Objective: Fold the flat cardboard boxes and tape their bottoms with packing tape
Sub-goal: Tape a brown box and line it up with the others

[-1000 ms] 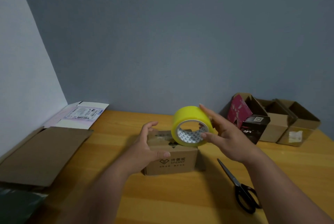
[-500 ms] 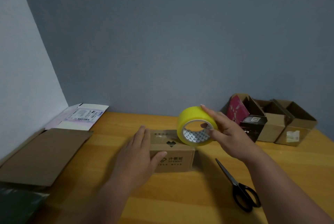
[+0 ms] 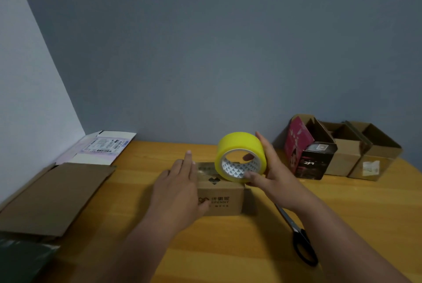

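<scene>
Blue-grey walls meet in a corner behind a wooden table (image 3: 228,248) with a yellowish grain. At far left a dark green sheet (image 3: 20,260) is cut off by the frame edge, its material unclear. Above it lies a flat brown cardboard blank (image 3: 57,196), and behind that a flattened white carton (image 3: 100,148) with a printed label too small to read. The left hand (image 3: 180,193) lies palm down on the left part of a small folded cardboard box (image 3: 220,198) at the table's middle, fingers straight and close together, hiding that end. The right hand (image 3: 271,175) holds a yellow tape roll (image 3: 239,157) upright on the box top, thumb inside the patterned core, fingers extended along the outer side. Black scissors (image 3: 299,237) lie right of the box, their tip hidden under the right forearm. Farther right stand a dark printed carton (image 3: 312,159) and two open brown boxes (image 3: 365,154).
</scene>
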